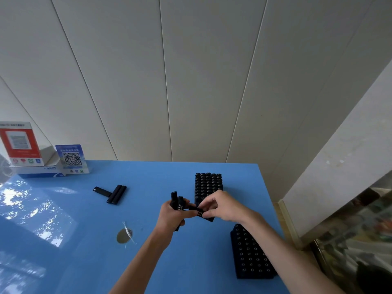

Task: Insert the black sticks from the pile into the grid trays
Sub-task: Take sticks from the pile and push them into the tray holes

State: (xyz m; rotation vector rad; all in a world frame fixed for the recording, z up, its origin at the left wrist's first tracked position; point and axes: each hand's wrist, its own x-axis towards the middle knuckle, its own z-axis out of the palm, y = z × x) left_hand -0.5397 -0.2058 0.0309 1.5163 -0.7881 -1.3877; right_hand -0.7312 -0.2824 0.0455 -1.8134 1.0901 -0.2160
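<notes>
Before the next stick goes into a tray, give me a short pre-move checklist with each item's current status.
1. Left hand grips a bundle of sticks: ok.
2. Right hand pinches one stick: ok.
3. Far tray has a free cell: cannot tell.
4. Near tray has a free cell: cannot tell.
5. Spare sticks on table remain: ok.

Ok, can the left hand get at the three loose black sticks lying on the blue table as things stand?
Probably not yet: the left hand already grips a bundle of black sticks. The path across the blue table to the three loose sticks looks free.
</notes>
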